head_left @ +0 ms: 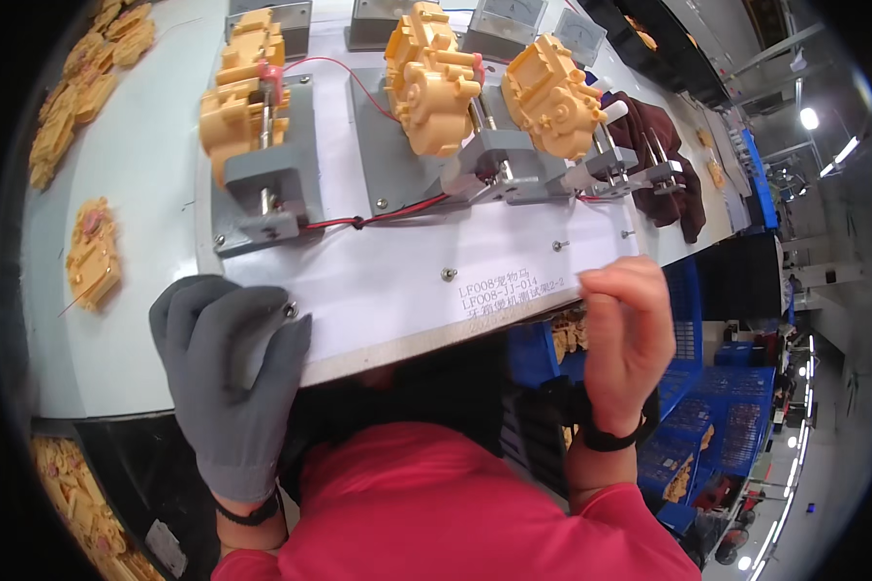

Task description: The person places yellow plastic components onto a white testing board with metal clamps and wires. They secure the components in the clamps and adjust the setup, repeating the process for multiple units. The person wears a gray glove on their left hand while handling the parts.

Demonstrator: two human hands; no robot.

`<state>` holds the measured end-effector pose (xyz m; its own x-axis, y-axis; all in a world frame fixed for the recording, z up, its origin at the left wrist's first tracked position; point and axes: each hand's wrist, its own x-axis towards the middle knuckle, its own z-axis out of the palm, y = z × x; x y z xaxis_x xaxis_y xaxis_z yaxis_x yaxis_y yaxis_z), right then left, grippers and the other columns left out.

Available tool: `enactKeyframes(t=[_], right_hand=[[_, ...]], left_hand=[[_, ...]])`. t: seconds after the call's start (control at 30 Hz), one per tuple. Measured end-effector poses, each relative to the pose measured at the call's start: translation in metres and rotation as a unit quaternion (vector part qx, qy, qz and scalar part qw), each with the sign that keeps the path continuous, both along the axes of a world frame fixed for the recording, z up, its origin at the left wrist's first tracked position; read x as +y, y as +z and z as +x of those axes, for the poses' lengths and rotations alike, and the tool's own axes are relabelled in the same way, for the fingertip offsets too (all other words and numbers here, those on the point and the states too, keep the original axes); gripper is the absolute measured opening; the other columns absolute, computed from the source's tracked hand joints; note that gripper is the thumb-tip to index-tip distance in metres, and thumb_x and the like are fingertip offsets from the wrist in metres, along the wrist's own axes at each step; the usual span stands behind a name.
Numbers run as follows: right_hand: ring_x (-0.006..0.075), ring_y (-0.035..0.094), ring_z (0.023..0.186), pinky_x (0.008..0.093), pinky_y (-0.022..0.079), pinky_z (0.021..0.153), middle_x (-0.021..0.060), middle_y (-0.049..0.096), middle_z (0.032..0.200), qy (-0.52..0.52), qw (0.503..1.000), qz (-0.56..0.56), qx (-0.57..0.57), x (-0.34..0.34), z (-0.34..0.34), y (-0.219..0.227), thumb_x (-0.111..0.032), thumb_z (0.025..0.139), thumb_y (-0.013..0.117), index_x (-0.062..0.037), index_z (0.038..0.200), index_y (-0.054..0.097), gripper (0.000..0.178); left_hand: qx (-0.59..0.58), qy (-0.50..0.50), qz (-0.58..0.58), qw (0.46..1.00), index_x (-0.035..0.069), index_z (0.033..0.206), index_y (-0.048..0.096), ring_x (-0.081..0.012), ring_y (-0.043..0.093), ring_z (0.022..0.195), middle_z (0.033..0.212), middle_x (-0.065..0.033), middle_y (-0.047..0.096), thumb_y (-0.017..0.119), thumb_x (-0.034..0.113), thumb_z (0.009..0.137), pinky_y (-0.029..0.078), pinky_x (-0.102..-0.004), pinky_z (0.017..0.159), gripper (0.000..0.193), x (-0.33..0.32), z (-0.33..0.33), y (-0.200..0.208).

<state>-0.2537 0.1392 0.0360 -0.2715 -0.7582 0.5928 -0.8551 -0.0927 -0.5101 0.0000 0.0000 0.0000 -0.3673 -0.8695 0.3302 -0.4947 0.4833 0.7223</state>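
My left hand (pixel 228 373), in a grey glove, rests at the front left of the white-topped board (pixel 378 334). Its thumb and index finger are apart on either side of a small screw (pixel 291 310), and nothing is held. At the board's front right corner is my bare right hand (pixel 630 334), fingers curled and thumb tip close to the index tip; nothing shows in it. Three yellow-orange plastic housings sit in grey clamp fixtures beyond my hands: a left one (pixel 237 116), a middle one (pixel 436 107) and a right one (pixel 557 102).
Red and black wires (pixel 397 211) run between the fixtures. Analog meters (pixel 499 29) stand behind them. A loose yellow housing (pixel 94 254) lies left of the board, with more piled farther back (pixel 77 97). A dark brown cloth (pixel 673 174) lies at right. Blue crates (pixel 741 426) stand below.
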Motion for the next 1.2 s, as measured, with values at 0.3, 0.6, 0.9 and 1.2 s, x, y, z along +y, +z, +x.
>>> enactKeyframes(t=[0.3, 0.6, 0.9, 1.2], right_hand=[[0.0236, 0.054, 0.066, 0.035, 0.041, 0.062, 0.0032, 0.057, 0.08, 0.223, 0.965, -0.055, -0.13, -0.054, 0.031, -0.002, -0.009, 0.086, 0.074, -0.0108, 0.095, 0.065, 0.013], [0.0231, 0.05, 0.066, 0.0357, 0.039, 0.062, 0.0025, 0.046, 0.077, 0.224, 0.96, -0.134, -0.105, -0.081, 0.055, -0.026, -0.014, 0.088, 0.072, -0.0113, 0.091, 0.059, 0.013], [0.024, 0.05, 0.071, 0.0375, 0.04, 0.067, 0.0032, 0.045, 0.077, 0.22, 0.957, -0.153, -0.111, -0.089, 0.06, -0.034, -0.013, 0.088, 0.071, -0.0106, 0.093, 0.059, 0.014], [0.0254, 0.05, 0.071, 0.0383, 0.039, 0.068, 0.0036, 0.046, 0.077, 0.202, 0.958, -0.164, -0.121, -0.085, 0.058, -0.037, -0.013, 0.091, 0.07, -0.0118, 0.093, 0.057, 0.013]], left_hand=[[0.021, 0.032, 0.109, 0.993, -0.001, 0.105, 0.06, -0.0264, 0.05, 0.115, 0.115, -0.0128, 0.049, 0.063, -0.003, 0.085, 0.04, -0.0321, 0.1, 0.02, 0.001, 0.013, -0.009], [-0.12, -0.079, -0.11, 0.983, 0.001, 0.104, 0.067, -0.0307, 0.059, 0.101, 0.107, -0.0144, 0.064, 0.067, -0.006, 0.086, 0.047, -0.0443, 0.092, 0.019, -0.013, 0.005, 0.017], [-0.096, -0.072, -0.129, 0.984, -0.001, 0.104, 0.066, -0.0311, 0.06, 0.096, 0.104, -0.0152, 0.065, 0.071, -0.002, 0.088, 0.049, -0.0438, 0.087, 0.016, -0.016, 0.006, 0.011], [-0.085, -0.039, -0.125, 0.988, -0.003, 0.102, 0.069, -0.028, 0.062, 0.09, 0.101, -0.0154, 0.068, 0.072, 0.009, 0.093, 0.051, -0.0387, 0.082, 0.015, -0.012, 0.0, 0.006]])
